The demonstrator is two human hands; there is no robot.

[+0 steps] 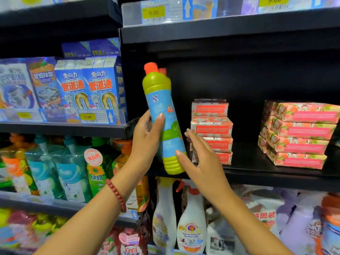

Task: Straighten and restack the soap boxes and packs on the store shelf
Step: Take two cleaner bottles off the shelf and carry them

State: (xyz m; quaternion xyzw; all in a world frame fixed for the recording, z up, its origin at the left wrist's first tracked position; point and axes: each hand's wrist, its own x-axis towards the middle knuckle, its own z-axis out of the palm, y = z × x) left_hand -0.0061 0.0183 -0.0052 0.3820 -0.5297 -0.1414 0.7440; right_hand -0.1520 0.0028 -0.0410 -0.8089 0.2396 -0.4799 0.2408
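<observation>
Soap shelf [257, 173], left to right. My left hand [147, 137] grips a tilted green-and-blue bottle [161, 107]; my right hand [198, 155], fingers straight, waits beside its base. Uneven soap stack [211, 129] just behind; neater stack [301, 137] well apart. Step, I judge: removing the stray bottle; next calls for squaring stacks.

- The bottle [161, 115] stands tilted in front of the shelf [257, 173], its top leaning left and its base at the shelf's front edge.
- The left hand [147, 137] grips the bottle's middle from the left.
- The right hand [198, 155] lies just right of the bottle's lower part, between it and the stack of soap boxes [211, 126].
- That stack sits on the shelf, right of the bottle.
- The stack of soap packs [298, 135] sits on the same shelf, well apart to the right.
- The carton boxes [88, 89] stand in the left bay, on a higher shelf.
- The spray bottles [191, 227] stand below the shelf.
</observation>
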